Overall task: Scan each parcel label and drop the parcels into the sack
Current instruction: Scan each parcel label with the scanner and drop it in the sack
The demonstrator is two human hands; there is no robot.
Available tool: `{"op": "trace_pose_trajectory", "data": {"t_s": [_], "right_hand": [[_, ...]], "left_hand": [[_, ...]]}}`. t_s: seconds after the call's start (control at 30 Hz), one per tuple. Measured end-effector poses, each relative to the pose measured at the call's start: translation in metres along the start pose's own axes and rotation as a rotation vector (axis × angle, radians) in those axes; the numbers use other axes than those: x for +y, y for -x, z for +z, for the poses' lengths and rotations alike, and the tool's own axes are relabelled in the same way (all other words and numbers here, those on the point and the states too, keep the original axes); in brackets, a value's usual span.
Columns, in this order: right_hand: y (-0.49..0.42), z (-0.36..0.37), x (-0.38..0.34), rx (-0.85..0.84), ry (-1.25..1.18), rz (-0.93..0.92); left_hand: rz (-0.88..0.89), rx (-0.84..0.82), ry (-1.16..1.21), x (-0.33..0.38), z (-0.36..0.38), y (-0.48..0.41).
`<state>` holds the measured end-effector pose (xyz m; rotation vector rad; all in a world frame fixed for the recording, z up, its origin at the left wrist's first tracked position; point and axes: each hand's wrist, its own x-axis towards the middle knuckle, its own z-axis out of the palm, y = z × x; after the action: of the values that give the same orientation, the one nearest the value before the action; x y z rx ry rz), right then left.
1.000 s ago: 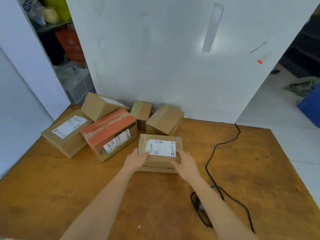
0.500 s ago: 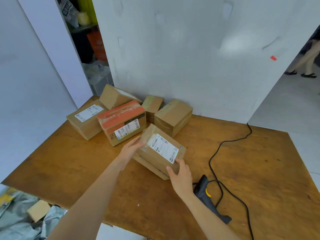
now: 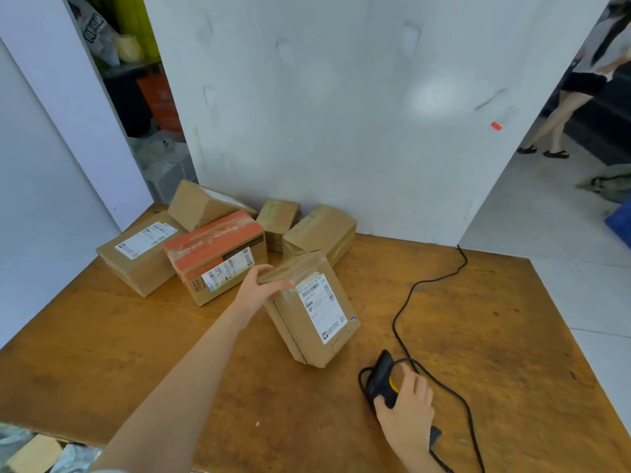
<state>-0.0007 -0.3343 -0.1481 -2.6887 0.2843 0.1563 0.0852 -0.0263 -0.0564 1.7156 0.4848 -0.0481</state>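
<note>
- Scanning step in hand, by the look of it: one parcel (image 3: pixel 309 308) tipped up on the wooden table (image 3: pixel 478 336), white label (image 3: pixel 322 307) facing up and toward the right, no scan yet visible.
- Left hand (image 3: pixel 261 285) stretched forward, arm nearly straight, fingers curled over the parcel's top far edge, thumb on the near side, pinning it tilted on its lower corner.
- Right hand (image 3: pixel 408 401) low and close to the body, palm down, fingers wrapped loosely round the black-and-yellow scanner (image 3: pixel 382 378) lying on the table; trigger finger hidden, so firmness of hold impossible to judge.
- Scanner just beside the parcel's near corner, not touching it; black cable (image 3: pixel 409 295) looping away toward the back wall.
- Next move, likely: lifting the scanner, turning its nose toward the barcode at the label's upper end, with the parcel kept steady at this tilt so the print stays flat to the beam.
- Five more parcels (image 3: pixel 218 257) bunched against the wall behind, several labels showing, all apparently waiting their turn.
- Sack (image 3: pixel 20 448) only glimpsed as grey plastic off the table's near left corner, one small box already in it; drop to follow on that side.
</note>
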Motion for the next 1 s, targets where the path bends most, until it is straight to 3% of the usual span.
{"op": "trace_pose_trajectory", "data": {"t_s": [0.13, 0.3, 0.53, 0.67, 0.8, 1.0], "right_hand": [[-0.001, 0.007, 0.011, -0.102, 0.083, -0.021], [-0.004, 0.009, 0.017, -0.102, 0.128, -0.036], [-0.009, 0.014, 0.021, -0.108, 0.013, -0.091], [-0.013, 0.005, 0.010, -0.012, -0.208, -0.054], [-0.016, -0.026, -0.016, 0.083, -0.575, -0.051], [0.008, -0.075, -0.056, -0.222, -1.075, -0.225]], "left_hand": [[0.006, -0.026, 0.082, 0.002, 0.021, -0.006], [-0.043, -0.079, 0.121, 0.005, 0.039, -0.014], [-0.071, -0.133, 0.146, 0.010, 0.052, -0.022], [-0.066, -0.121, 0.175, 0.012, 0.054, -0.027], [-0.072, -0.070, 0.188, 0.014, 0.054, -0.032], [-0.054, -0.065, 0.238, 0.019, 0.062, -0.036]]}}
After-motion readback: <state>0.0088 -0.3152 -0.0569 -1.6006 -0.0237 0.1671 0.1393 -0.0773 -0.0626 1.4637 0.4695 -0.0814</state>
